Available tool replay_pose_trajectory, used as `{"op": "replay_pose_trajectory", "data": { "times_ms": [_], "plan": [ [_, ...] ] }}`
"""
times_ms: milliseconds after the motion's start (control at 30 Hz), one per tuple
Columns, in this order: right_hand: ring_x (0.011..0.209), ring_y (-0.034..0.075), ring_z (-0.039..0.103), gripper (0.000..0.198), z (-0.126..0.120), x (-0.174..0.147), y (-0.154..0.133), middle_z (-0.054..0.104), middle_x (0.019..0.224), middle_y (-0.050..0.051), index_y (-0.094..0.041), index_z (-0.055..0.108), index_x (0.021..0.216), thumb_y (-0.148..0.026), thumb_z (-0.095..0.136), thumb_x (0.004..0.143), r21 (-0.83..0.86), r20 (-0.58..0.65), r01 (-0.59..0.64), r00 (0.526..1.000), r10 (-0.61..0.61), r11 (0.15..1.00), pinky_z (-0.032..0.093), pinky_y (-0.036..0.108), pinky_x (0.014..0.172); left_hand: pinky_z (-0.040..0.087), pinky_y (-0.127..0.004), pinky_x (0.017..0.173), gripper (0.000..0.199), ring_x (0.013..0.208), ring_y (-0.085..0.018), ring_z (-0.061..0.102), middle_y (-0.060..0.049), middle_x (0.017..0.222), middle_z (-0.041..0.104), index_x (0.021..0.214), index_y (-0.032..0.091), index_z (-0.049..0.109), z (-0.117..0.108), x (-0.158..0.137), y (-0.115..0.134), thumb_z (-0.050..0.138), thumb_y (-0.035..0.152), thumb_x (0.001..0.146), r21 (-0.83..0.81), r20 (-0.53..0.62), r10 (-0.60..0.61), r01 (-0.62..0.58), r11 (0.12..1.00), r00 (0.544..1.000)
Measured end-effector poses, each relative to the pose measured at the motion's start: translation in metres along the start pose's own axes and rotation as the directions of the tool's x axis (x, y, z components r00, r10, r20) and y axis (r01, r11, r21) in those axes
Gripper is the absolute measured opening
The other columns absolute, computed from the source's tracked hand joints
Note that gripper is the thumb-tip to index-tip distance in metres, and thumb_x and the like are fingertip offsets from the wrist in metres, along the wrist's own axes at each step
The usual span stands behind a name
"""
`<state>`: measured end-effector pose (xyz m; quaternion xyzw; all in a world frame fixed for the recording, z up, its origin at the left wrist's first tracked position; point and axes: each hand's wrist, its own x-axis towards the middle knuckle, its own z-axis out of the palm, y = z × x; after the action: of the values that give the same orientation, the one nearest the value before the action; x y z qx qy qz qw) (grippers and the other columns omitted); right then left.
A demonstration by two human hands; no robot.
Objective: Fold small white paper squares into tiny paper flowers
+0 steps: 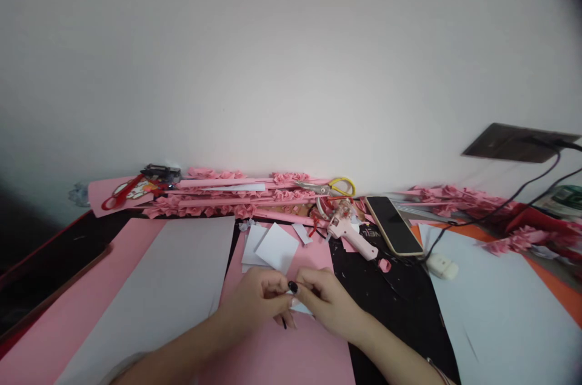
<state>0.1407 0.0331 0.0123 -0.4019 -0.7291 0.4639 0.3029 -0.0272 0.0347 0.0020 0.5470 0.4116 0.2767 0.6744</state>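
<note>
White paper piece (301, 307), small and partly hidden by fingers, is pinched between the left hand (257, 299) and the right hand (334, 306), seen from the head camera. Far to the right of the grip, near the frame's edge, sits a tub-like item with a green label (568, 196); its contents cannot be made out. Beneath the hands a pink sheet (282, 358) covers part of a black tabletop (386, 318), with a large white sheet (159, 288) left of the grip and another white sheet (495, 312) to its right. Beyond the hands, pink paper flowers (245, 211) line the foot of a pale wall (291, 70), with yellow-handled scissors (322, 189) lying among them. Right of and beyond the grip rest a pink glue gun (350, 234) and a phone (394, 226); farther right, black cables run from a dark wall plate (504, 141). Just beyond the fingers lie overlapping white paper squares (278, 247) — and the piece itself stays low in the grip, both hands' fingertips closed together on it, its edge showing below the right thumb.
</note>
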Motion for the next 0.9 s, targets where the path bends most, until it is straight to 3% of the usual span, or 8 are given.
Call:
{"op": "replay_pose_trajectory", "data": {
  "times_ms": [233,400,500,667,900],
  "plan": [
    [0.046,0.008,0.031,0.04,0.0022,-0.0015,-0.0027,0.033,0.05,-0.005,-0.019,0.033,0.056,-0.039,0.04,0.089,0.022,0.017,-0.015,1.0,0.015,1.0,0.024,0.019,0.043,0.051,-0.025,0.056,0.009,0.055,-0.016,0.065,0.002,0.055,0.067,0.069,0.015,0.061,-0.0008,0.0001,-0.0002,0.066,0.023,0.066,-0.021,0.061,-0.044,0.045,0.999,0.997],
    [0.046,0.008,0.038,0.035,0.0029,-0.0028,-0.0027,0.042,0.05,-0.004,-0.019,0.035,0.057,-0.031,0.038,0.091,0.007,0.086,-0.011,0.996,0.011,1.0,0.027,0.019,0.046,0.048,-0.021,0.049,0.013,0.055,-0.015,0.066,-0.001,0.061,0.068,0.064,0.014,0.062,-0.001,-0.0024,0.0028,0.058,0.024,0.072,0.027,0.179,-0.091,0.087,0.996,0.98],
    [0.045,0.008,0.034,0.034,0.0036,-0.0036,-0.0028,0.037,0.049,-0.005,-0.018,0.036,0.056,-0.027,0.041,0.088,-0.029,0.087,0.001,0.996,0.001,1.0,0.025,0.019,0.044,0.047,-0.019,0.047,0.014,0.05,-0.013,0.065,-0.001,0.058,0.066,0.062,0.014,0.059,-0.0011,-0.0034,0.0026,0.054,0.02,0.073,0.031,0.211,-0.089,0.085,0.996,0.973],
    [0.045,0.007,0.026,0.036,0.0061,-0.0043,-0.0012,0.029,0.048,-0.007,-0.018,0.033,0.054,-0.025,0.046,0.086,-0.082,0.013,0.013,1.0,-0.012,0.997,0.02,0.019,0.043,0.043,-0.016,0.039,0.015,0.039,-0.009,0.059,0.0,0.051,0.064,0.059,0.014,0.055,-0.0014,-0.0037,-0.0011,0.052,0.02,0.073,0.032,0.181,-0.079,0.075,0.997,0.98],
    [0.045,0.007,0.023,0.042,0.0035,0.0,0.0023,0.025,0.048,-0.007,-0.018,0.029,0.051,-0.031,0.048,0.086,-0.1,-0.116,0.016,0.993,-0.027,0.995,0.018,0.02,0.043,0.033,-0.014,0.028,0.026,0.029,-0.008,0.05,0.003,0.043,0.06,0.058,0.016,0.048,-0.003,-0.0022,-0.0032,0.063,0.032,0.071,0.01,0.071,-0.085,0.085,0.996,0.994]
  ]
}}
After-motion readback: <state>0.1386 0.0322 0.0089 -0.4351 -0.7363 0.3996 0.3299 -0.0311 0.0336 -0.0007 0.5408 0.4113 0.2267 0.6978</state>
